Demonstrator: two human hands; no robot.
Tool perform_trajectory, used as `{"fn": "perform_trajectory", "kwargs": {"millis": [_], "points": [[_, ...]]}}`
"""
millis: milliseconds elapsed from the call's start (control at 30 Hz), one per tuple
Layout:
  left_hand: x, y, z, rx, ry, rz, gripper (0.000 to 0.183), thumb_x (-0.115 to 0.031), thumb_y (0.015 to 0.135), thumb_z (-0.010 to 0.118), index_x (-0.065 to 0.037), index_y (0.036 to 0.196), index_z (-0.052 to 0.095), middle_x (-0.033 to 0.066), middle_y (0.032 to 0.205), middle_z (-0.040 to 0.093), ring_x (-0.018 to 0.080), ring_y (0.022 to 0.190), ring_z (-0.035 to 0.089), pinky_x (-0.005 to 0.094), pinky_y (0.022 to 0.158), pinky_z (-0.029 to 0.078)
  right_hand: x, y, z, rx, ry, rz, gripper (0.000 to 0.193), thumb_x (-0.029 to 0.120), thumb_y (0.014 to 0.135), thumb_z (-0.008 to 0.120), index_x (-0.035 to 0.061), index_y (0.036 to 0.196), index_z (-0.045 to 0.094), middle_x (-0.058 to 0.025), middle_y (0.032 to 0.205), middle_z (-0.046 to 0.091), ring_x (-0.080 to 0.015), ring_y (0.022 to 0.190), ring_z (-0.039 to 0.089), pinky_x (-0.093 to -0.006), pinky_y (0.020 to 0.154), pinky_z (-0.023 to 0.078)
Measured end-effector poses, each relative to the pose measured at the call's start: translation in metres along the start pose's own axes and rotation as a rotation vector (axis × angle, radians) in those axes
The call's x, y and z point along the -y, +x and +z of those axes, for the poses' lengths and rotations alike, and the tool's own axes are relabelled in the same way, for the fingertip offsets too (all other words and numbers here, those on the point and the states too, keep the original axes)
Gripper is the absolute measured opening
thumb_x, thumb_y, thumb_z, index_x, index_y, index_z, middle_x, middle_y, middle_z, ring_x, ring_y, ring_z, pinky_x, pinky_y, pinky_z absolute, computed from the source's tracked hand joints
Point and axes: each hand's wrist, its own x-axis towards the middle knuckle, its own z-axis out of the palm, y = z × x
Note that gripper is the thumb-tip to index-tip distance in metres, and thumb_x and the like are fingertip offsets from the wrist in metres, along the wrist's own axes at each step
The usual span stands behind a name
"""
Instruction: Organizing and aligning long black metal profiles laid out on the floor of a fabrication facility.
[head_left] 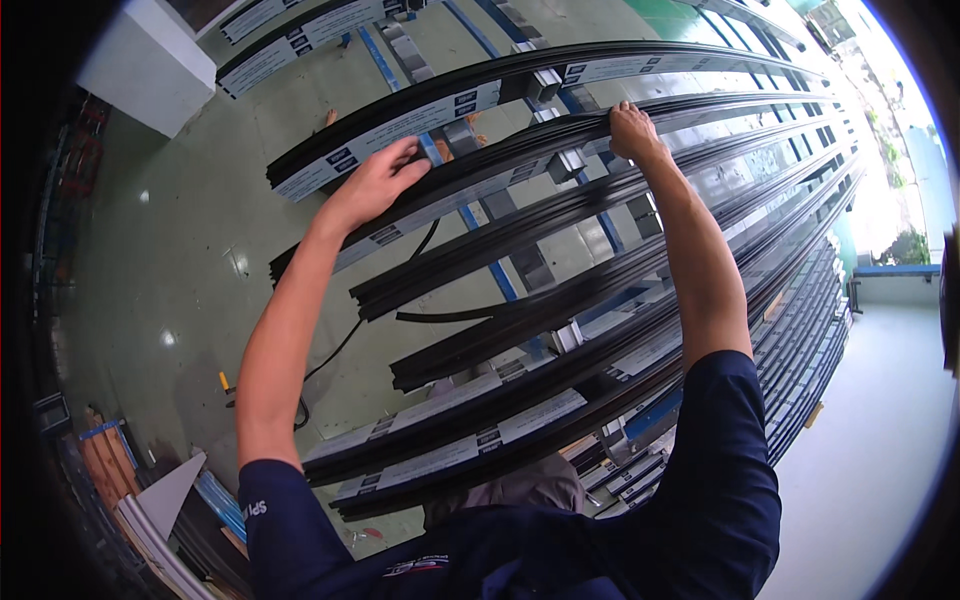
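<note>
Long black profiles, some with white printed film on their sides, lie in rows across a rack. My right hand [635, 132] has its fingers closed over the top edge of one black profile [500, 152] in the further part of the rows. Over the left part of that same profile is my left hand [375, 188], its fingers apart and slightly bent, holding nothing. Just beyond its fingertips is a blue rack piece [430, 149]. Whether the left hand touches the profile, I cannot tell. A further filmed profile [390, 130] runs behind both hands.
Nearer rows include a black profile [480, 340] and a filmed profile [470, 445] close to my body. A thin black cable [335, 352] hangs at the left. A white column [150, 65] stands at the far left. Stacked profiles [815, 330] lie at the right.
</note>
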Motion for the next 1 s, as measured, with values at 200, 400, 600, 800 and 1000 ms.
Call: {"fn": "perform_trajectory", "kwargs": {"millis": [200, 400, 600, 800, 1000], "points": [[0.046, 0.175, 0.077, 0.204, -0.017, -0.193, 0.047, -0.039, 0.102, 0.049, -0.005, 0.134, 0.057, 0.0097, 0.131, 0.059, 0.0183, 0.118, 0.052, 0.0303, 0.099, 0.041, 0.005, 0.002, -0.019, 0.094, 0.018, 0.037, 0.036, 0.003, 0.074, 0.061, -0.0070, 0.109, 0.063, -0.0223, 0.117, 0.061, -0.0334, 0.116, 0.058, -0.0403, 0.100, 0.047], [0.026, 0.188, 0.088, 0.473, -0.005, -0.166, 0.038, -0.037, 0.101, 0.053, -0.004, 0.114, 0.066, -0.0017, 0.076, 0.059, 0.0071, 0.062, 0.050, 0.0236, 0.058, 0.043, -0.014, -0.005, 0.007, 0.025, 0.011, 0.065, 0.037, 0.003, 0.073, 0.063, -0.0058, 0.109, 0.062, -0.0220, 0.120, 0.060, -0.0330, 0.118, 0.057, -0.0394, 0.101, 0.047], [0.035, 0.111, -0.036, 0.569, 0.058, -0.377, 0.051, -0.045, 0.104, 0.039, 0.001, 0.098, 0.059, 0.0027, 0.063, 0.056, 0.0123, 0.047, 0.057, 0.0278, 0.045, 0.046, -0.006, 0.010, 0.010, -0.007, 0.065, -0.003, 0.039, 0.000, 0.074, 0.059, -0.0046, 0.112, 0.058, -0.0226, 0.124, 0.057, -0.0350, 0.121, 0.054, -0.0424, 0.099, 0.048], [0.052, -0.053, -0.186, 0.457, 0.286, -0.821, 0.071, -0.057, 0.101, 0.033, 0.007, 0.113, 0.062, 0.0100, 0.056, 0.060, 0.0188, 0.046, 0.058, 0.0316, 0.047, 0.048, -0.025, 0.013, 0.029, -0.076, 0.021, -0.041, 0.039, 0.000, 0.076, 0.053, -0.0035, 0.115, 0.054, -0.0229, 0.123, 0.057, -0.0365, 0.121, 0.053, -0.0435, 0.099, 0.047], [0.096, -0.173, -0.209, 0.101, 0.027, -0.571, 0.047, -0.043, 0.100, 0.051, 0.000, 0.094, 0.069, -0.0033, 0.057, 0.047, 0.0082, 0.056, 0.045, 0.0254, 0.057, 0.043, -0.026, 0.020, 0.026, 0.001, 0.024, -0.056, 0.038, 0.000, 0.080, 0.047, -0.0011, 0.117, 0.054, -0.0247, 0.132, 0.053, -0.0399, 0.125, 0.050, -0.0457, 0.099, 0.047]]}}
